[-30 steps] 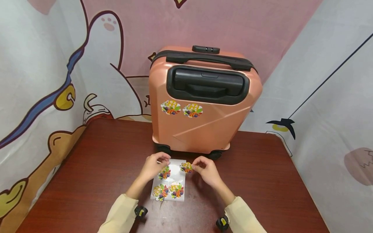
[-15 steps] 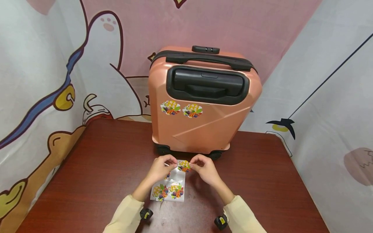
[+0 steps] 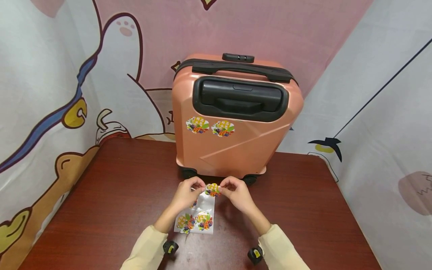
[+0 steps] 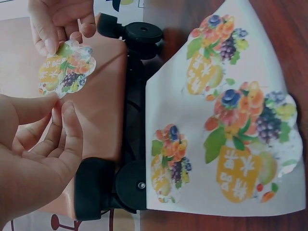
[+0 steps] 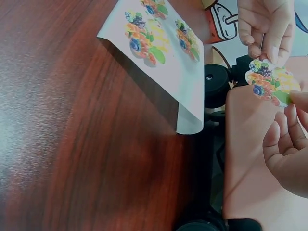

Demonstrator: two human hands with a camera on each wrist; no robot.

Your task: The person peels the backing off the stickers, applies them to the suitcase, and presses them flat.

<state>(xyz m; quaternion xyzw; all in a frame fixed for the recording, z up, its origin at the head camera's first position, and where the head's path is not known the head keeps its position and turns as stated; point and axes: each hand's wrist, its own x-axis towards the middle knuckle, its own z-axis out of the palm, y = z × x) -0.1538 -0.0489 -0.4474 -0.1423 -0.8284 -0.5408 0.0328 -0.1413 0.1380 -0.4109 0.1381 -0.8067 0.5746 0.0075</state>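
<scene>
A fruit-printed sticker (image 3: 212,190) is stretched between my two hands, just in front of the suitcase's base. My left hand (image 3: 185,194) pinches its left edge with thumb and fingertips. At the opposite edge, my right hand (image 3: 237,193) pinches it too. Both wrist views show the loose sticker (image 4: 67,70) gripped from two sides. Below lies a white sticker sheet (image 3: 206,204), still bearing several fruit stickers; one is partly hidden by my left hand. The coral suitcase (image 3: 233,150) stands upright behind, with two like stickers (image 3: 197,125) side by side under its handle recess.
The suitcase's black wheels (image 3: 249,179) stand on the brown wooden table (image 3: 135,210), close behind the hands. Cartoon-printed cloth (image 3: 263,30) hangs behind and on both sides. The sheet's edge curls up from the table (image 5: 120,144).
My left hand has moved right from over the sheet and taken hold of the sticker's left edge. The sticker, in my right hand throughout, has shifted slightly left and up.
</scene>
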